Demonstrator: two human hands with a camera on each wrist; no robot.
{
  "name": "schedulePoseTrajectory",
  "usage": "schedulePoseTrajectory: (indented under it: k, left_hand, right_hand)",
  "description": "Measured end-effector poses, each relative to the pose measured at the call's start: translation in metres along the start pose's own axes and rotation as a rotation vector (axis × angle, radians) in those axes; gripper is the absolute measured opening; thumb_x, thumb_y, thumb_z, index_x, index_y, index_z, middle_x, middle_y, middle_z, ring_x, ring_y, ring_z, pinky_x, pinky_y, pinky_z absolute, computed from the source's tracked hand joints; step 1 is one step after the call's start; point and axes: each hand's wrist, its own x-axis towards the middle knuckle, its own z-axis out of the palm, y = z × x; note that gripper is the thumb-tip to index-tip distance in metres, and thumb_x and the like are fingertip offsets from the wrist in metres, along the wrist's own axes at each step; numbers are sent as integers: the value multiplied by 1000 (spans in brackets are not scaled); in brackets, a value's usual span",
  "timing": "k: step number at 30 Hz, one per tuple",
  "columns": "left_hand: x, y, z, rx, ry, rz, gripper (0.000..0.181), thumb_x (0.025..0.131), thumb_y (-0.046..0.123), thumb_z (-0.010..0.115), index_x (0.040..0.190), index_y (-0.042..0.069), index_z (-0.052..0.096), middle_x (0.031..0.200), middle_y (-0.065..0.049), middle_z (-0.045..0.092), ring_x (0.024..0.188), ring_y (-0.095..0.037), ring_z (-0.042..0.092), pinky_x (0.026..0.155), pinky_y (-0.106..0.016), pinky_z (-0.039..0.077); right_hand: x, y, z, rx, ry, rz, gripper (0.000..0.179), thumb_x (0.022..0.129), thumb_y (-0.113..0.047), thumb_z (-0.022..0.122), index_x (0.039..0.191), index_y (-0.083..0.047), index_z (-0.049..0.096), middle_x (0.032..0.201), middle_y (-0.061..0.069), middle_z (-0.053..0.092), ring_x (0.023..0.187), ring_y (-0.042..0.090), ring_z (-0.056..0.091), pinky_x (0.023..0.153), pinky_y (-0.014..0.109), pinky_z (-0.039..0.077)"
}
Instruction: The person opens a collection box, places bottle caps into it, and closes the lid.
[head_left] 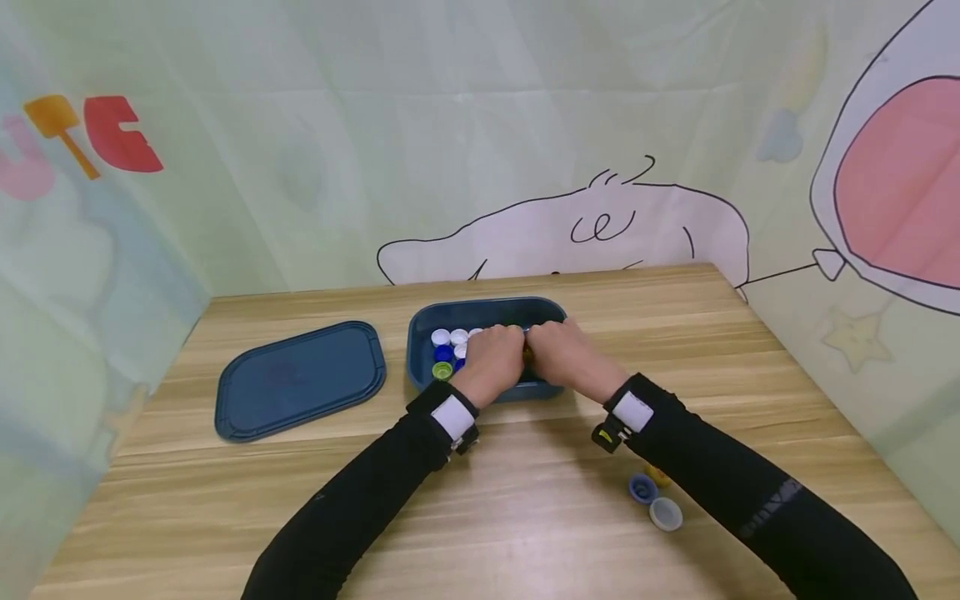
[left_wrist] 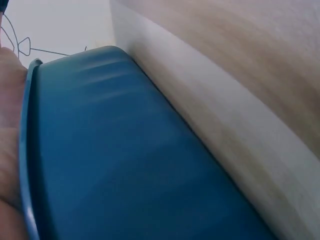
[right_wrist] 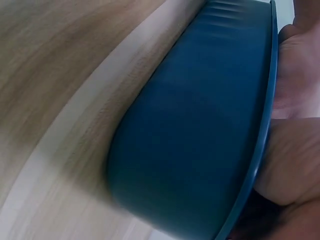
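A dark blue plastic box (head_left: 483,312) stands uncovered on the table, with white, blue and green bottle caps (head_left: 442,353) lined up in its left part. Over the box, my left hand (head_left: 491,354) and right hand (head_left: 566,354) reach in side by side, knuckles up and nearly touching. A bit of an orange-yellow cap (head_left: 528,357) shows between them. My fingertips are hidden by the backs of the hands. Both wrist views show mostly the box's outer wall (left_wrist: 115,150), with parts of the hands beyond its rim, so what the fingers pinch cannot be made out.
The dark blue lid (head_left: 300,379) lies flat on the table, left of the box. Near my right forearm lie a blue cap (head_left: 642,489), a whitish cap (head_left: 666,514) and a yellow cap (head_left: 658,476) partly behind the sleeve. A printed curtain hangs behind the table.
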Motion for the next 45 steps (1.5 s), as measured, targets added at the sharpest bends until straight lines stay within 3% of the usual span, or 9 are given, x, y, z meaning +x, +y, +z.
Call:
schedulePoseTrajectory:
  k: [9, 20, 27, 31, 35, 38, 45]
  left_hand:
    - [0, -1, 0, -16, -31, -22, 16, 90, 16, 58, 74, 12, 62, 73, -6, 64, 66, -21, 62, 49, -36, 45]
    - [-2, -2, -3, -32, -10, -27, 18, 88, 14, 60, 70, 14, 62, 70, -3, 62, 63, -19, 60, 46, -35, 43]
    - [-3, -3, -16, -104, 19, -26, 24, 91, 23, 61, 70, 15, 66, 57, 0, 52, 52, -15, 52, 40, -26, 33]
    - [-7, 2, -29, -130, 59, -3, 20, 92, 29, 61, 82, 15, 71, 62, 3, 53, 55, -12, 52, 42, -23, 36]
    - [-15, 12, -40, -143, 84, 51, 20, 92, 30, 61, 93, 14, 73, 72, 3, 56, 63, -11, 52, 46, -22, 39]
    - [-24, 21, -48, -147, 99, 96, 20, 92, 30, 61, 95, 13, 72, 78, 1, 59, 69, -11, 55, 50, -22, 43]
    - [-44, 44, -55, -119, 126, 196, 20, 91, 31, 62, 96, 14, 71, 86, 2, 62, 76, -10, 56, 61, -23, 47]
  right_hand:
    - [3, -3, -1, 47, -92, 42, 28, 88, -7, 60, 61, -10, 51, 57, 0, 39, 51, 16, 42, 47, 29, 35]
    - [5, -2, 0, 118, -96, 66, 28, 90, -14, 63, 63, -10, 55, 58, 0, 42, 52, 15, 44, 47, 26, 35]
    - [-1, 0, -14, 215, -58, 50, 24, 85, -6, 64, 63, -8, 57, 55, -2, 38, 49, 13, 39, 47, 24, 30]
    - [-11, 1, -25, 214, 10, 28, 8, 83, -9, 68, 78, -4, 67, 60, 0, 51, 53, 14, 44, 51, 26, 36]
    - [-26, 2, -39, 191, 62, 16, 15, 83, -14, 71, 93, -3, 71, 80, 8, 68, 66, 18, 59, 60, 33, 49]
    - [-41, 1, -49, 168, 91, -5, 18, 83, -16, 71, 96, -3, 72, 89, 10, 70, 76, 22, 63, 67, 38, 52]
    - [-82, 3, -60, 196, 139, -62, 17, 82, -16, 73, 93, -3, 71, 85, 6, 68, 78, 21, 62, 69, 36, 51]
